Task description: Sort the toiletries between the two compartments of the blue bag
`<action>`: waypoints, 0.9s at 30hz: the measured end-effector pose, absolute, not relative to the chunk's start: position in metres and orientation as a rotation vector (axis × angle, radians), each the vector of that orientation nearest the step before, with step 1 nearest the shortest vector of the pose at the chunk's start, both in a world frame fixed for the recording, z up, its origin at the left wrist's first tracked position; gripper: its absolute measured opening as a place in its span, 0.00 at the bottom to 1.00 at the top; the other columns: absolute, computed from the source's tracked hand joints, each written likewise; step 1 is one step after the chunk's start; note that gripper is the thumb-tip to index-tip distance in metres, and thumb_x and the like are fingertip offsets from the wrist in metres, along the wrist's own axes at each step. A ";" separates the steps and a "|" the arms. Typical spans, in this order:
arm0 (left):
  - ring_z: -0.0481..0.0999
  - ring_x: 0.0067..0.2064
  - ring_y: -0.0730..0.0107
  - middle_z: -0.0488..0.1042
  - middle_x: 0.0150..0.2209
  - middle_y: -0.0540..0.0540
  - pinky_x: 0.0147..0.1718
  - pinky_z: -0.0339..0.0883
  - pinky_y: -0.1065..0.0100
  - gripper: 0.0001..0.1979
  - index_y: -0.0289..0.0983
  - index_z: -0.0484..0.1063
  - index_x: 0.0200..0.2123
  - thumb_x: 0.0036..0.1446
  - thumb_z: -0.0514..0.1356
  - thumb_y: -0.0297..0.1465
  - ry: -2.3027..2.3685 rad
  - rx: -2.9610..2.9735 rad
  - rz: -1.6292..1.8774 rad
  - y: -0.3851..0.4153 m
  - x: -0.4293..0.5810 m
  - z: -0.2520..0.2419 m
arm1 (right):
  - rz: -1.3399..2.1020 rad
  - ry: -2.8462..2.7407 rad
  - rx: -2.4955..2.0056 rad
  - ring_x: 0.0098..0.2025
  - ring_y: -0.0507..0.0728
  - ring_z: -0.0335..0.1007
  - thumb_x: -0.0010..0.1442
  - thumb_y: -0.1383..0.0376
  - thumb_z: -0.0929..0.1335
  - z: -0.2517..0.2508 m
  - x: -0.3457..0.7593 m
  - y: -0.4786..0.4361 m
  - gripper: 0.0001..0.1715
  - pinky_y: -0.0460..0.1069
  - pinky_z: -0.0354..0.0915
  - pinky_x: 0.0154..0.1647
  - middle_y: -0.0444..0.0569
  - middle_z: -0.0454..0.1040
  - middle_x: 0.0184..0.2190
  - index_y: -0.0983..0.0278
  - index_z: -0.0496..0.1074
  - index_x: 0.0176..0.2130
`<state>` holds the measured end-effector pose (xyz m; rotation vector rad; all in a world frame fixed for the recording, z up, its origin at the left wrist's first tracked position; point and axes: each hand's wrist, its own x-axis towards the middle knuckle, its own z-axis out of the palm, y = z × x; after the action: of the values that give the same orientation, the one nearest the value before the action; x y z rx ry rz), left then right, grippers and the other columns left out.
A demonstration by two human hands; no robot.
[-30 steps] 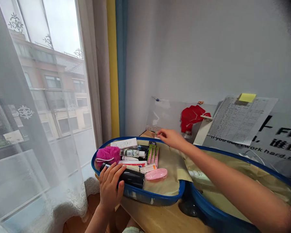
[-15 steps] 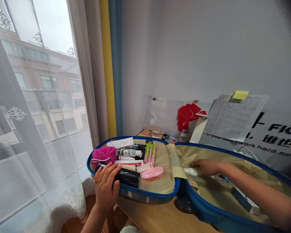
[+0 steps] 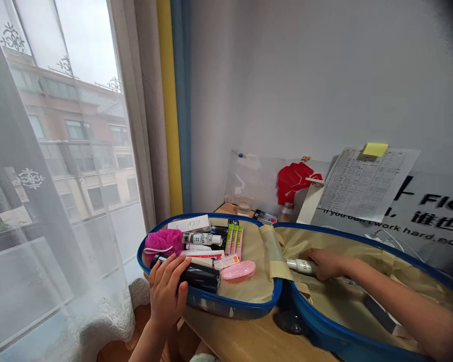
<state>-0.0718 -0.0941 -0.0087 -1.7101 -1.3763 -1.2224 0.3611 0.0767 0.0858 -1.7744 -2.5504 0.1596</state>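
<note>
A blue suitcase (image 3: 245, 309) lies spread wide in front of me. My left hand (image 3: 168, 281) curls over a black cylindrical bottle (image 3: 201, 276) at the near rim of the left half, fingers on top and thumb on the near side. In the right half, my right hand (image 3: 324, 264) is closed around one end of a white LUX bottle (image 3: 301, 266); its fingertips are partly hidden. Around the black bottle lie a magenta bath puff (image 3: 164, 243), a clear LUX bottle (image 3: 202, 239), pink-green sticks (image 3: 234, 239), a white box (image 3: 189, 222) and a pink oval case (image 3: 238, 270).
A dark-and-white box (image 3: 383, 314) lies in the right half under my forearm. Below the suitcase is a wooden table (image 3: 245, 334). A glass cup (image 3: 244, 206) and a small jar (image 3: 287, 211) stand behind. Sheer curtains (image 3: 60, 281) hang at left.
My right hand has shifted slightly and turned, showing more of the white LUX bottle. My left hand stays on the black bottle. The view has moved a little.
</note>
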 end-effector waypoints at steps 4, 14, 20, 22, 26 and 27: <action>0.72 0.57 0.58 0.78 0.51 0.43 0.63 0.49 0.56 0.20 0.41 0.73 0.54 0.66 0.47 0.36 -1.388 -1.702 -1.235 -0.094 -0.070 -0.009 | 0.235 -2.498 -1.763 0.29 0.60 0.73 0.36 0.69 0.70 0.125 0.372 0.078 0.10 0.54 0.66 0.32 0.53 0.77 0.28 0.59 0.74 0.26; 0.70 0.58 0.57 0.77 0.52 0.42 0.63 0.50 0.54 0.21 0.40 0.72 0.55 0.66 0.47 0.37 -1.392 -1.718 -1.229 -0.093 -0.072 -0.012 | 0.269 -2.500 -1.338 0.47 0.59 0.73 0.56 0.57 0.65 0.177 0.253 0.045 0.25 0.53 0.67 0.50 0.53 0.76 0.48 0.63 0.72 0.51; 0.71 0.57 0.58 0.78 0.51 0.42 0.62 0.50 0.56 0.20 0.39 0.73 0.53 0.67 0.47 0.35 -1.361 -1.709 -1.221 -0.094 -0.072 -0.008 | 0.206 -2.685 -1.130 0.49 0.57 0.71 0.59 0.58 0.71 0.133 0.133 0.028 0.20 0.56 0.67 0.52 0.52 0.73 0.49 0.65 0.72 0.49; 0.71 0.57 0.59 0.78 0.51 0.42 0.62 0.50 0.56 0.20 0.39 0.73 0.53 0.66 0.47 0.35 -1.363 -1.708 -1.219 -0.095 -0.071 -0.007 | 0.172 -2.737 -1.090 0.49 0.57 0.70 0.61 0.57 0.70 0.122 0.112 0.027 0.20 0.57 0.68 0.51 0.51 0.73 0.49 0.65 0.71 0.49; 0.71 0.58 0.59 0.78 0.51 0.42 0.62 0.49 0.57 0.20 0.40 0.73 0.54 0.66 0.47 0.35 -1.378 -1.706 -1.221 -0.095 -0.070 -0.007 | 0.086 -2.782 -1.022 0.50 0.58 0.70 0.62 0.55 0.69 0.108 0.089 0.025 0.22 0.58 0.68 0.52 0.52 0.71 0.51 0.65 0.70 0.51; 0.71 0.58 0.59 0.78 0.52 0.42 0.62 0.49 0.57 0.20 0.40 0.72 0.54 0.66 0.47 0.35 -1.386 -1.704 -1.221 -0.095 -0.070 -0.007 | 0.062 -2.785 -1.007 0.51 0.58 0.69 0.63 0.55 0.69 0.106 0.085 0.023 0.22 0.59 0.68 0.52 0.52 0.71 0.51 0.65 0.70 0.51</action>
<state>-0.0695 -0.0947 -0.0073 -1.7040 -1.3858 -1.2210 0.0852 0.0235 0.1059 -1.0075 -2.7853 0.0624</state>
